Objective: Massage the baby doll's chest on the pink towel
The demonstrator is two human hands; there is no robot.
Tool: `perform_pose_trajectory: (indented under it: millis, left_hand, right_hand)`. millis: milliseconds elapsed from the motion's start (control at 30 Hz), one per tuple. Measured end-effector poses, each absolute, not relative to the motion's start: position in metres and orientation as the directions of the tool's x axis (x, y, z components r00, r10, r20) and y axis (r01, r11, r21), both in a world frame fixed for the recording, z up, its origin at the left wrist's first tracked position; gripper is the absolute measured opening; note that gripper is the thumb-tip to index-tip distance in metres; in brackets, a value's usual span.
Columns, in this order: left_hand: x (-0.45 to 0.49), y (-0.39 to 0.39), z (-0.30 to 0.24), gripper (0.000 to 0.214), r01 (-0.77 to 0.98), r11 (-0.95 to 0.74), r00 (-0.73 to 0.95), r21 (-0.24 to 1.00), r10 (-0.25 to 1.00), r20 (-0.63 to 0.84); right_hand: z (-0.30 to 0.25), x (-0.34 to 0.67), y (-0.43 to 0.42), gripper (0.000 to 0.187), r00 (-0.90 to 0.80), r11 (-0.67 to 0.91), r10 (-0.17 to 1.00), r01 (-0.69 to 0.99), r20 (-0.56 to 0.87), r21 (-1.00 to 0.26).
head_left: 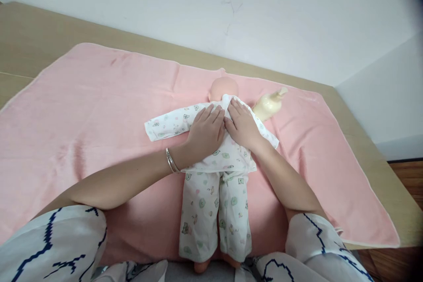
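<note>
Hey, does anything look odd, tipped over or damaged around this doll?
Yes. The pale yellow bottle beside the doll seems tipped over on the pink blanket, though no spill shows. Thin, crack-like lines also mar the otherwise plain white wall.

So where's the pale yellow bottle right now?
In the head view, the bottle is right of centre on the pink blanket, beside the doll, just beyond the right hand.
</note>
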State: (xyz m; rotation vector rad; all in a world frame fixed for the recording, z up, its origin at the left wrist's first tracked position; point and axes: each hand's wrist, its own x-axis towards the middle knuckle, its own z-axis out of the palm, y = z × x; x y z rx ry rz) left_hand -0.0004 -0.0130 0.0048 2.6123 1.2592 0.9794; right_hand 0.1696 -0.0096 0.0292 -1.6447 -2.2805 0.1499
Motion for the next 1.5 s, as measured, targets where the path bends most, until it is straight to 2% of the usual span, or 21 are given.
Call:
perform_pose_trajectory:
  millis: [167,300,433,633,800,967,1100,1300,1500]
  left_hand:
    - [-0.003,-0.004,0.003,0.045,0.656,-0.655,0.438,0.375,0.735,0.517]
    - [-0.007,0.006,0.002,0.046,0.635,-0.667,0.483,0.389,0.736,0.474]
    - [-0.005,-0.002,0.005,0.046,0.675,-0.645,0.470,0.358,0.750,0.466]
    - [0.000,-0.027,0.010,0.048,0.721,-0.649,0.500,0.243,0.730,0.465]
    - [-0.003,-0.017,0.011,0.048,0.701,-0.644,0.501,0.306,0.750,0.431]
    - [-0.007,0.005,0.010,0.045,0.673,-0.655,0.500,0.343,0.745,0.442]
    - [-0.004,-0.007,0.011,0.051,0.736,-0.604,0.455,0.307,0.776,0.436]
    - [-0.001,-0.036,0.016,0.052,0.728,-0.641,0.517,0.243,0.746,0.419]
    - [-0.007,-0.012,0.020,0.049,0.700,-0.625,0.511,0.347,0.777,0.368]
  right_hand:
    - [0.039,0.161,-0.022,0.058,-0.278,0.301,0.951,0.935,0.136,-0.190]
    - [0.038,0.146,-0.045,0.060,-0.295,0.318,0.941,0.940,0.167,-0.128]
    - [0.039,0.146,-0.047,0.056,-0.290,0.320,0.938,0.934,0.188,-0.158]
    - [0.042,0.162,-0.017,0.054,-0.242,0.270,0.961,0.928,0.134,-0.258]
    - [0.040,0.150,-0.029,0.056,-0.197,0.221,0.972,0.951,0.128,-0.214]
    - [0.044,0.137,-0.053,0.055,-0.243,0.265,0.960,0.949,0.139,-0.170]
    - [0.047,0.147,-0.041,0.053,-0.215,0.235,0.970,0.948,0.110,-0.215]
    - [0.045,0.165,-0.011,0.051,-0.235,0.248,0.969,0.933,0.079,-0.260]
    - [0.041,0.139,-0.040,0.057,-0.150,0.167,0.981,0.976,0.123,-0.141]
